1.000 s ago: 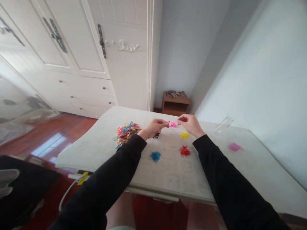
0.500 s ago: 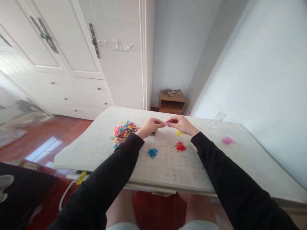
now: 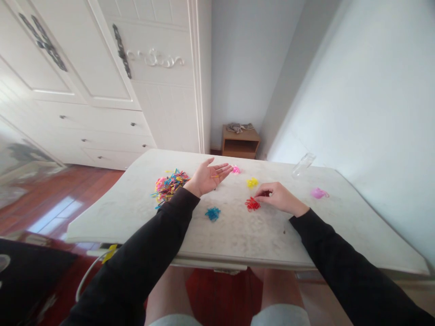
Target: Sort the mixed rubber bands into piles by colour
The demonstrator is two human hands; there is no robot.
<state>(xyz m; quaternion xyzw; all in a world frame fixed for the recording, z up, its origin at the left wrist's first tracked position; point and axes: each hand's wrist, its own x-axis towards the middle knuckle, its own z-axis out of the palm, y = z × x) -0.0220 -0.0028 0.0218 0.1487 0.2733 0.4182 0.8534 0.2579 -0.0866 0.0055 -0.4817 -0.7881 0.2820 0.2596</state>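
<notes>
My left hand (image 3: 210,176) is turned palm up with its fingers stretched out, and a thin yellow rubber band (image 3: 215,176) lies across the palm. Beside it on the left is a mixed pile of coloured rubber bands (image 3: 170,186), partly covered by my wrist. At the small red pile of rubber bands (image 3: 252,204), my right hand (image 3: 273,197) has thumb and forefinger pinched together at the pile's upper right edge, seemingly on a red band. Small separate piles lie about: blue bands (image 3: 213,213), yellow bands (image 3: 252,182) and pink bands (image 3: 235,169).
A clear jar (image 3: 303,165) lies on the white table (image 3: 238,240) towards the wall. A pink pouch-like item (image 3: 318,193) is at the right. Behind the table are a white wardrobe (image 3: 163,108) and a low wooden stand (image 3: 240,139) with cloth on it.
My hands, earlier close together above the table's far side, have parted. My right hand has come down and nearer to the red pile. My left hand has turned palm up and opened.
</notes>
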